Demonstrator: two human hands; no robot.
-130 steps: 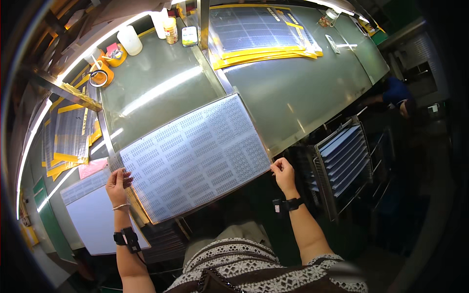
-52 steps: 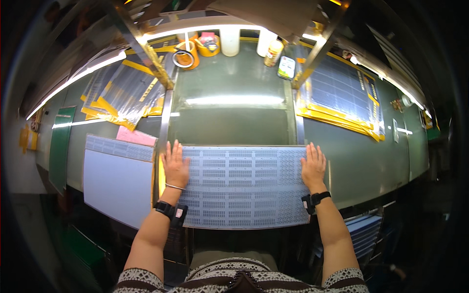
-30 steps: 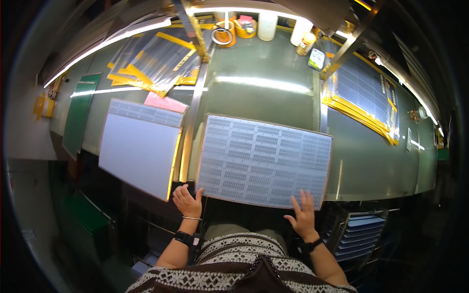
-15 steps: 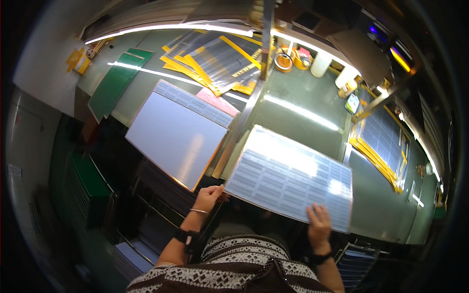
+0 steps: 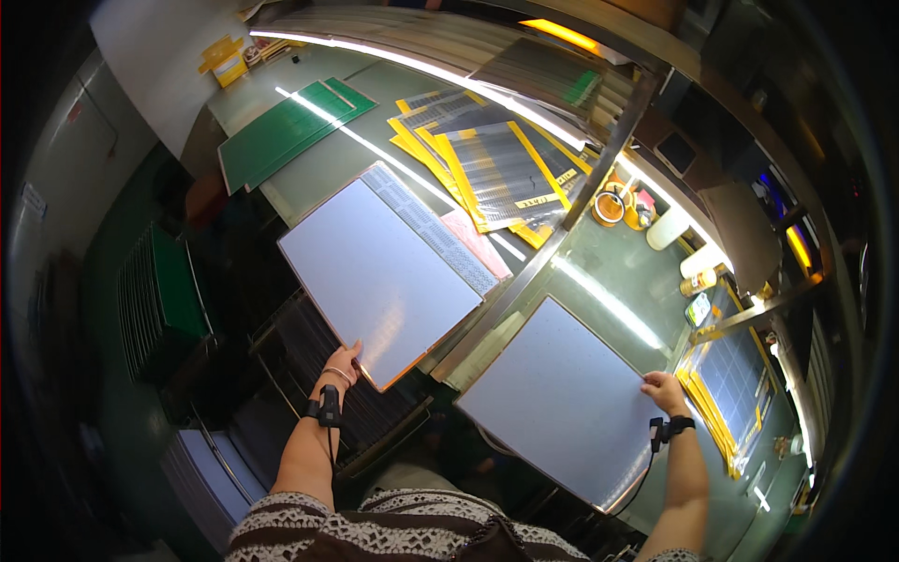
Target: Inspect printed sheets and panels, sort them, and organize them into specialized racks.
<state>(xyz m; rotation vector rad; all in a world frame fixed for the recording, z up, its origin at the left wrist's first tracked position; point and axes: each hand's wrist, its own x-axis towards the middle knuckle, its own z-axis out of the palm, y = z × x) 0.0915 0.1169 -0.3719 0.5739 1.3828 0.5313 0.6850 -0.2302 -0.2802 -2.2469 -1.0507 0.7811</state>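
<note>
Glossy grey-green worktop (image 5: 646, 290) stretches under bright tube lights, dim floor showing along its near side. On its front edge, at the right, lies a plain pale panel (image 5: 562, 398), slanted, with its near part jutting out toward the person's lap. The right hand (image 5: 664, 391) pinches that panel's right corner between thumb and bent fingers. To the left, across a metal strip in the bench, lies a second panel (image 5: 375, 272) — equally pale, with a dotted grey strip (image 5: 426, 220) showing along its far side. The left hand (image 5: 343, 363) is at its near edge, thumb toward the surface; some fingers are hidden, so I cannot tell how tightly they close. Beyond it are a pink sheet (image 5: 476, 242), yellow-bordered sheets (image 5: 496, 173) in a loose, overlapping pile and flat green boards (image 5: 286, 136). Farther right stand tape rolls (image 5: 609, 208) and white bottles (image 5: 667, 228) — and, at lower left, a rack of green boards (image 5: 169, 304).
</note>
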